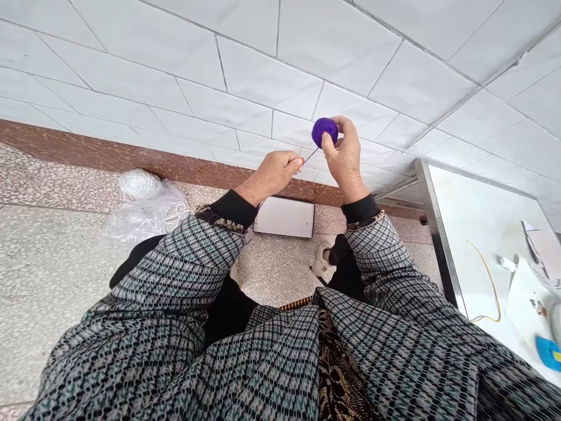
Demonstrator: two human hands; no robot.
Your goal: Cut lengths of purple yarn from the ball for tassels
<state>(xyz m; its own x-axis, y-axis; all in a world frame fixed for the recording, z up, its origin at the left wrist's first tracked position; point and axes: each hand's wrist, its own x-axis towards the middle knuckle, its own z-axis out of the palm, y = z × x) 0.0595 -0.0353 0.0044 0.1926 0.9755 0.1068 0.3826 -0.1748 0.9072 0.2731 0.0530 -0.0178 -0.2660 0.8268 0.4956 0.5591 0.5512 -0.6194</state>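
My right hand is raised in front of the white tiled wall, its fingers closed round a small ball of purple yarn. A thin purple strand runs down and left from the ball to my left hand, which pinches the strand between thumb and fingers. Both arms wear checked grey sleeves with black cuffs. The hands are a short way apart, the left slightly lower.
On the speckled floor lie a white ball of cord in clear plastic wrap at left and a flat white board by the wall. A white metal-edged table at right carries a yellow wire, papers and a blue object.
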